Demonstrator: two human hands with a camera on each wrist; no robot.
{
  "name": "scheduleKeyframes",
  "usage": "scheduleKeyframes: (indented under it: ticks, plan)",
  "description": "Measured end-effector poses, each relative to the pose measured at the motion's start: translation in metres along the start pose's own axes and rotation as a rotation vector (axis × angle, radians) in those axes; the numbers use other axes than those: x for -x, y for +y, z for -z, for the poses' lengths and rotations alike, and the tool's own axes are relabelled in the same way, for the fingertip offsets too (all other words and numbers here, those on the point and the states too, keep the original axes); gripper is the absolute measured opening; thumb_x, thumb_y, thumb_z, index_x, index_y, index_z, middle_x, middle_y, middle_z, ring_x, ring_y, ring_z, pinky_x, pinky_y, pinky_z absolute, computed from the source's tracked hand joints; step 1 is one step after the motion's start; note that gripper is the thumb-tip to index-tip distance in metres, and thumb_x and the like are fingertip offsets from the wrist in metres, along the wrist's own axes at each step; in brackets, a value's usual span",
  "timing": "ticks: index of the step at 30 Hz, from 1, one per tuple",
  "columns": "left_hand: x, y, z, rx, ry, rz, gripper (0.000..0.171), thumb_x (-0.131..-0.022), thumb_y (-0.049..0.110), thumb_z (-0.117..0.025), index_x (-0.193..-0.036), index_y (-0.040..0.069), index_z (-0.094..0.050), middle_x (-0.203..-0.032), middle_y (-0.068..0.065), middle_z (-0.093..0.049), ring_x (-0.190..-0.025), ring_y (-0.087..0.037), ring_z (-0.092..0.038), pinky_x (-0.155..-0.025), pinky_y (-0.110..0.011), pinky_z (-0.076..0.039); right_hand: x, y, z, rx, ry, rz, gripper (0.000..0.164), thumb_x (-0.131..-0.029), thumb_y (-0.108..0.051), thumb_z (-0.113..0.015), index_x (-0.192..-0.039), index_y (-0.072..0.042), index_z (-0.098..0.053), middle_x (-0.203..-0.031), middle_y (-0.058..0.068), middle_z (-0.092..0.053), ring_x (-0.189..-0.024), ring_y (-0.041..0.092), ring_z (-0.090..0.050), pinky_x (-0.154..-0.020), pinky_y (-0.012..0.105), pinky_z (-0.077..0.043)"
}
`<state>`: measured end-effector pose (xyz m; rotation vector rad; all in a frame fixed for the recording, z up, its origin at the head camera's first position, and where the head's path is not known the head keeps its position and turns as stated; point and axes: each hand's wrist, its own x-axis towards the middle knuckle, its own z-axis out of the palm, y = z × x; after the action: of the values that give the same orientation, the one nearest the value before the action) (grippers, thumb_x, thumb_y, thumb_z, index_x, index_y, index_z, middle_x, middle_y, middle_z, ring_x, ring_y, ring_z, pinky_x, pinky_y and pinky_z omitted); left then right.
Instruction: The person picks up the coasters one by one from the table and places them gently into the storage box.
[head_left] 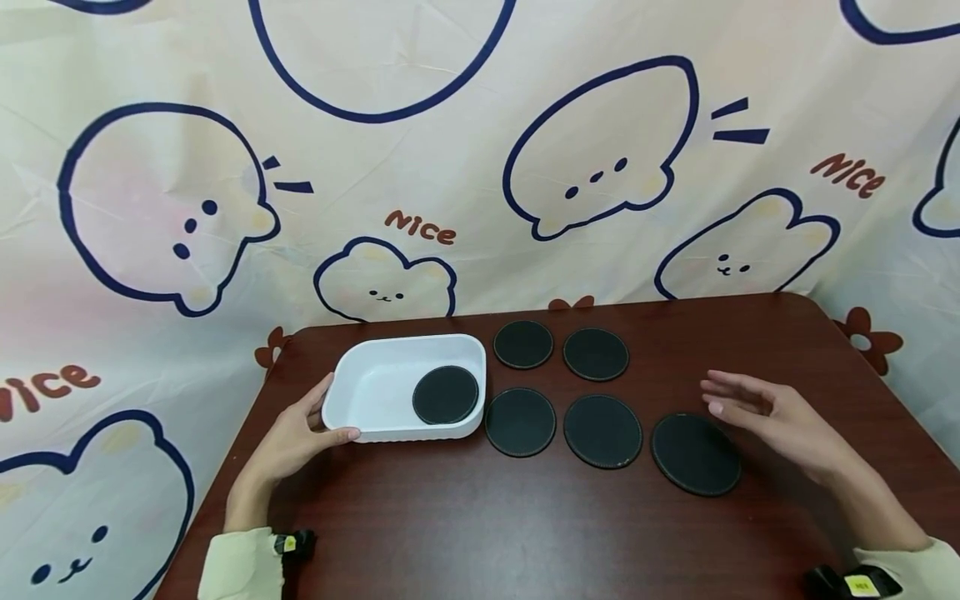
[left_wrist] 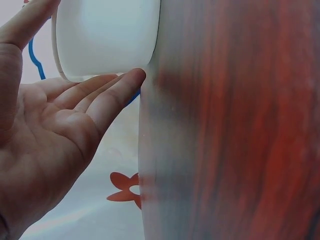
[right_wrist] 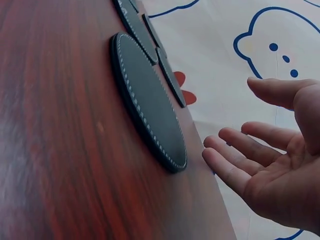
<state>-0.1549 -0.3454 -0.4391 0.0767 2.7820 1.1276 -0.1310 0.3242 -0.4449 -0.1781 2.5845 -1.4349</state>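
A white tray (head_left: pixel 375 392) with rounded corners stands at the table's left, one round black coaster (head_left: pixel 446 395) lying in its right half. My left hand (head_left: pixel 296 437) holds the tray's near left corner, thumb on the front wall and fingers along the left end. In the left wrist view, the fingers (left_wrist: pixel 112 97) touch the tray's wall. My right hand (head_left: pixel 787 425) hovers just right of the rightmost coaster (head_left: pixel 696 454), apart from it and holding nothing. The right wrist view shows its fingers loosely spread beside that coaster's stitched edge.
Between the tray and the rightmost coaster lie several more black coasters, two behind (head_left: pixel 523 344) and two in front (head_left: pixel 603 431). The dark wooden table (head_left: pixel 480 533) meets a patterned cloth (head_left: pixel 480 183) along its back edge.
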Motion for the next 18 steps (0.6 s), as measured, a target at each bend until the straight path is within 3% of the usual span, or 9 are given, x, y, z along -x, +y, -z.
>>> scheduleKeyframes:
  ticks: [5, 9, 12, 18]
  plan:
    - [0.000, 0.000, -0.001, 0.003, 0.001, 0.001, 0.115, -0.091, 0.042, -0.087, -0.173, 0.007, -0.015, -0.172, -0.030, -0.033, -0.143, -0.051, -0.056, -0.108, -0.057, -0.056, 0.004, 0.004, 0.002, 0.074, 0.005, 0.009, 0.069, -0.108, -0.035, -0.066, -0.165, -0.005, -0.039, -0.162, 0.029, -0.049, -0.118, -0.025, -0.053, -0.087, 0.006, -0.053]
    - [0.000, 0.002, -0.001, 0.009, -0.007, -0.002, 0.114, -0.091, 0.039, -0.087, -0.173, 0.008, -0.014, -0.172, -0.029, -0.033, -0.143, -0.050, -0.056, -0.107, -0.056, -0.057, 0.007, 0.007, 0.000, 0.167, -0.021, -0.005, 0.074, -0.106, -0.038, -0.069, -0.166, -0.006, -0.039, -0.165, 0.030, -0.045, -0.140, 0.013, -0.062, -0.089, 0.004, -0.049]
    - [0.000, 0.003, -0.001, 0.008, -0.010, -0.002, 0.114, -0.091, 0.039, -0.087, -0.173, 0.008, -0.014, -0.172, -0.029, -0.033, -0.143, -0.050, -0.057, -0.107, -0.056, -0.057, 0.011, 0.009, -0.004, 0.268, -0.035, 0.018, 0.077, -0.102, -0.040, -0.074, -0.165, -0.008, -0.042, -0.164, 0.029, -0.048, -0.146, 0.050, -0.051, -0.090, 0.006, -0.048]
    - [0.001, 0.002, -0.001, 0.008, -0.008, -0.001, 0.114, -0.091, 0.037, -0.087, -0.173, 0.007, -0.013, -0.171, -0.031, -0.033, -0.143, -0.050, -0.056, -0.108, -0.057, -0.056, 0.018, 0.012, -0.010, 0.363, -0.049, 0.102, 0.083, -0.093, -0.042, -0.084, -0.162, -0.011, -0.048, -0.158, 0.029, -0.054, -0.137, 0.053, -0.060, -0.091, 0.011, -0.051]
